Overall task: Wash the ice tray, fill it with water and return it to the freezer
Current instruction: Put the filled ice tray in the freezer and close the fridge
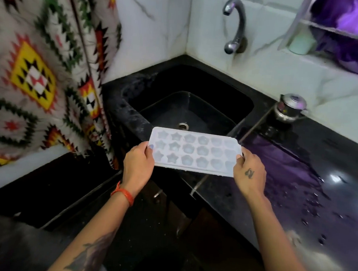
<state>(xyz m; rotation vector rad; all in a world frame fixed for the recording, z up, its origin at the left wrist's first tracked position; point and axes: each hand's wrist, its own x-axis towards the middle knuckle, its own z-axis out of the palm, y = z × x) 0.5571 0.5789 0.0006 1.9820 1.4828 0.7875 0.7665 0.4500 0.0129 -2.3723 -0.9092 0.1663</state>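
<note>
A white ice tray (195,151) with star and flower shaped cells is held level, cells up, over the near edge of the black sink (133,113). My left hand (139,166) grips its left end, thumb on top. My right hand (249,172) grips its right end. Drops of water hang along the tray's near rim. The curved metal tap (234,25) sticks out of the back wall above the sink, with no water running from it. The sink's drain (183,126) shows just beyond the tray.
A wet black counter (318,187) runs to the right of the sink, with a small steel lidded pot (290,108) at its back. A patterned curtain (36,72) hangs on the left. A window ledge with purple cloth (355,31) lies at the upper right.
</note>
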